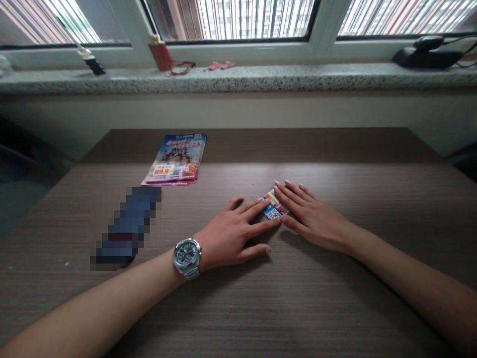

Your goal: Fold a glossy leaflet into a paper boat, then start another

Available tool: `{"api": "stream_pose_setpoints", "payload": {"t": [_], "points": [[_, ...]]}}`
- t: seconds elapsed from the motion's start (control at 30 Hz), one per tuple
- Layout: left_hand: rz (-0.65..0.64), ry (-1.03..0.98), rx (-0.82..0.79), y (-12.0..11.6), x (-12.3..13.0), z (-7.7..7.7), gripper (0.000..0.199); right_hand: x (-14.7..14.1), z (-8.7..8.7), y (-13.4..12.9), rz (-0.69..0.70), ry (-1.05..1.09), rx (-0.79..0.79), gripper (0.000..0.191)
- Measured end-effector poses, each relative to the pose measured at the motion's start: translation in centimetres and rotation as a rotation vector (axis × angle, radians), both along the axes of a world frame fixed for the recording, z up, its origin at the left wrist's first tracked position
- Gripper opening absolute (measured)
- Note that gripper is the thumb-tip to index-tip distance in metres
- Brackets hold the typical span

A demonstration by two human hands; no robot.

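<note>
A small piece of printed paper (274, 213), apparently folded, lies on the table between my hands; its blue part bears a QR code, and orange, white and red show above. My left hand (233, 232), with a silver wristwatch (187, 253) at the wrist, reaches in from the left, fingers spread, two fingertips touching the paper. From the right, my right hand (313, 220) lies flat with its fingers stretched out over the paper's right side, hiding part of it. Neither hand grips anything.
Colourful leaflets (175, 159) lie stacked at the table's (238, 308) back left. Nearer stands out a pixelated dark blue object (128, 223). Behind, the stone windowsill (283, 79) holds a red case (160, 53), small pink items (221, 65) and a black device with cables (427, 55).
</note>
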State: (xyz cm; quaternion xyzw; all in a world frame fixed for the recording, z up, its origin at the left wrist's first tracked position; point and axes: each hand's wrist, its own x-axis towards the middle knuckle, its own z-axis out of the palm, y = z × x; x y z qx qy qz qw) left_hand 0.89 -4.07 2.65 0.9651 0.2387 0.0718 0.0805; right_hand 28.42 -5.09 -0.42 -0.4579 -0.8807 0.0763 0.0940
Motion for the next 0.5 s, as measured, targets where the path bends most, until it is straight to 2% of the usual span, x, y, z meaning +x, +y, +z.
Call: {"api": "stream_pose_setpoints", "payload": {"t": [0.2,0.5], "points": [[0.002,0.036,-0.008,-0.1,-0.1,-0.1,0.061,0.2,0.1,0.0,0.011,0.002,-0.001,0.076],[0.016,0.023,-0.015,0.0,-0.2,0.1,0.058,1.6,0.4,0.4,0.012,0.181,-0.054,0.062]]}}
